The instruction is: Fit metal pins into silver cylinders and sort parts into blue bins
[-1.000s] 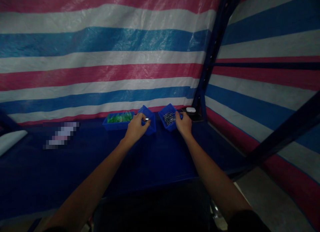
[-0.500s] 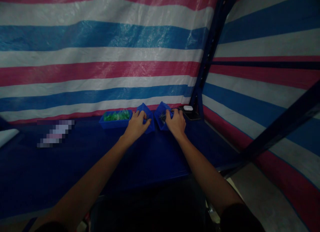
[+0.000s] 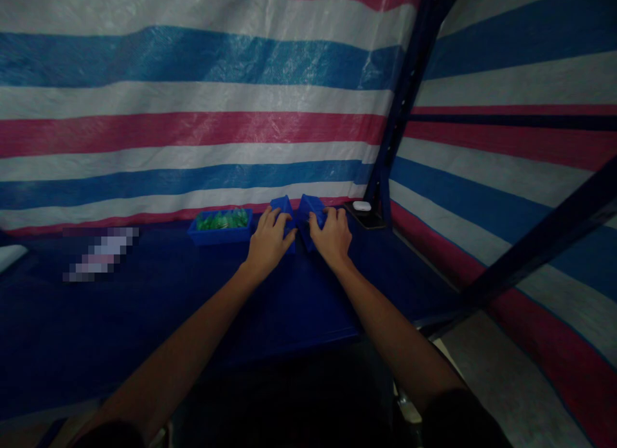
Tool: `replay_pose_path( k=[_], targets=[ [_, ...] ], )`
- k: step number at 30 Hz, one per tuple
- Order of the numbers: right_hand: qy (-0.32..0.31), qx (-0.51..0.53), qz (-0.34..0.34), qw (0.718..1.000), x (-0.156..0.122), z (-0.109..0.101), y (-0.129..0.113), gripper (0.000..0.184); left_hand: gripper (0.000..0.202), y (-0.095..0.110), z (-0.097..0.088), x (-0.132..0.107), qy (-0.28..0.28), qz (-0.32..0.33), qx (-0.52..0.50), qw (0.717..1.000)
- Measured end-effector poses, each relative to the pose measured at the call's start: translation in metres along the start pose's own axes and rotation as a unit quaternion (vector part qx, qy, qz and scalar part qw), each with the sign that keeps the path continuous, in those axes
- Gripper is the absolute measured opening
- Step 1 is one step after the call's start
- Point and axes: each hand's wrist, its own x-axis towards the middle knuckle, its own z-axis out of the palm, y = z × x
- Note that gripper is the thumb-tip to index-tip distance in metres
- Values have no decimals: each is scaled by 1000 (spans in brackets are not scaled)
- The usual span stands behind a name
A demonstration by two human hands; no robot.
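Observation:
Two small blue plastic bins stand side by side near the back of the table, both tilted. My left hand [image 3: 270,238] has its fingers curled over the left blue bin [image 3: 280,203], with the thumb at its near side. Over the right blue bin [image 3: 308,206] my right hand [image 3: 333,232] is bent in the same way, gripping its right side. Most of what lies inside these bins is hidden by my fingers. To the left of my left hand sits another blue bin [image 3: 219,237], filled with green, shiny small pieces [image 3: 222,219].
A dark phone [image 3: 373,220] with a white earbud case [image 3: 362,206] lies right of my hands. A blurred-out flat item [image 3: 101,254] and a white object [image 3: 10,256] are at the left. A blue metal post [image 3: 396,120] rises at the back right, before striped sheeting.
Both bins under my hands have turned, their inner sides tipped more steeply. Dark thin pieces seen in the right bin before are now covered. The view has shifted slightly.

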Motion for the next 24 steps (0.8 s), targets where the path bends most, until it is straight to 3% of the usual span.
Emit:
replay_pose_path(
  k=[6,9,14,24],
  targets=[
    [9,-6,-14,1000,-1,1,3,43,51,7,9,-17,33,-49,-44,997],
    [7,-6,-11,1000,0,0,4,44,68,4,11,-23,3,-100,-104,989],
    [-8,-8,-31,999,-2,-3,2,44,67,-3,9,-23,-63,-117,-150,980],
    [-8,-15,-48,999,-4,-1,3,44,64,-4,4,-23,-55,-104,-121,986]
  ],
)
